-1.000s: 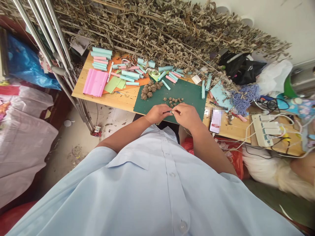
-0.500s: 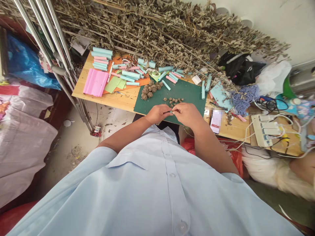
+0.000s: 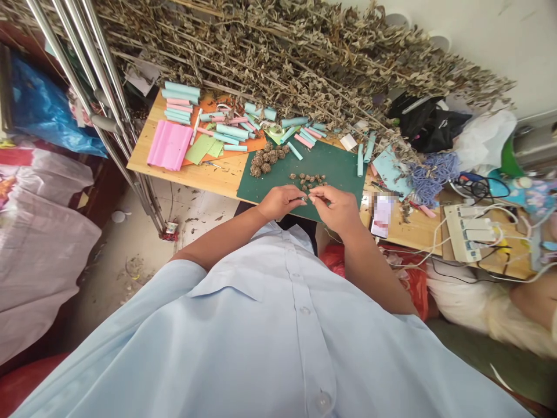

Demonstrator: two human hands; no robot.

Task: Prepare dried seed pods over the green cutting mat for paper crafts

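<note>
My left hand point(image 3: 282, 202) is closed in a pinch above the near edge of a green cutting mat point(image 3: 339, 168); a tiny pale thing shows at its fingertips, too small to name. Close beside it, my right hand point(image 3: 335, 204) has thumb and fingers pinched together, and what they hold, if anything, cannot be made out. Just beyond the hands lies a scatter of small brown balls point(image 3: 308, 177). Farther left on the mat sits a heap of larger, rough brown balls point(image 3: 266, 159).
Blue and pink paper rolls point(image 3: 230, 132), a pink sheet point(image 3: 169, 145) and dried leafy stalks point(image 3: 278, 58) cover the table's back and left. To the right lie a phone point(image 3: 383, 216), blue yarn point(image 3: 435, 174) and a power strip point(image 3: 463, 232) with cables. Metal poles point(image 3: 104, 116) stand left.
My right hand has moved slightly right and down, so its fingertips are now a little apart from those of my left hand. My left hand has barely moved.
</note>
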